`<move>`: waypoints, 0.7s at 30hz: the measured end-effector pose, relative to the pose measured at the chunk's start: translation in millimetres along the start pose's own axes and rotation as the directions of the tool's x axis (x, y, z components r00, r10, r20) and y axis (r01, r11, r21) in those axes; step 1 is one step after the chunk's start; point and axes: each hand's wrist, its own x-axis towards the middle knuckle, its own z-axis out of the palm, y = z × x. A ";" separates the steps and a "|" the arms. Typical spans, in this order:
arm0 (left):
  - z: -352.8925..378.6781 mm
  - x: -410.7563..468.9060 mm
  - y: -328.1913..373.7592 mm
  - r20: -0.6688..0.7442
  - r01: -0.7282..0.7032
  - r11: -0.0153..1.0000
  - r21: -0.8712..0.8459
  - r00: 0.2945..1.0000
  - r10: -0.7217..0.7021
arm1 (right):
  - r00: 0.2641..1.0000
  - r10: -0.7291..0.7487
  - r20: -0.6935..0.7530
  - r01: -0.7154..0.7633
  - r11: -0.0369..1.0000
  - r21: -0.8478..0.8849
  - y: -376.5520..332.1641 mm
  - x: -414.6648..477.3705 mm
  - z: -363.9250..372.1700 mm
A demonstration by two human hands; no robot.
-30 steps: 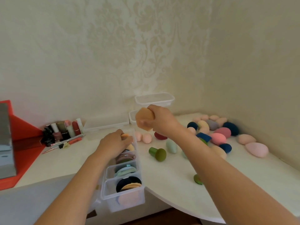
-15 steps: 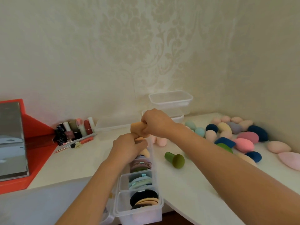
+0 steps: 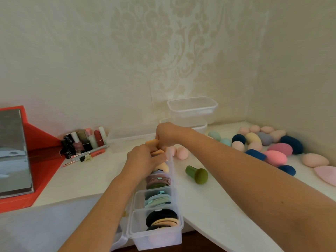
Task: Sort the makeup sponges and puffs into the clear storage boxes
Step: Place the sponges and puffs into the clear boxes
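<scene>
The right hand [image 3: 167, 133] pinches an orange puff [image 3: 151, 142] just above the far compartment of the long box [image 3: 156, 239], whose long axis runs from the table's [image 3: 209, 197] near edge toward the wall [image 3: 127, 70]. The left hand [image 3: 141, 157], slightly nearer, curls around the stacked puffs [image 3: 160, 152] there. Loose sponges [image 3: 276, 157] crowd the far right corner.

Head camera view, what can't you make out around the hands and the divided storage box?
- Head view: the far compartment of the divided box is covered by the left hand and right hand.
- The orange puff: mostly inside the right hand's grip, so its full shape is unclear.
- Left hand's grip: hidden by the back of the hand.
- The bottles: labels too small.
- The pale pink sponge: cut by the right edge.
</scene>
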 end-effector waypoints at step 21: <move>1.3 0.8 0.2 -0.083 0.007 0.999 -0.049 0.997 -0.011 | 0.982 -0.124 0.141 0.139 0.985 -0.098 10.1 29.5 22.7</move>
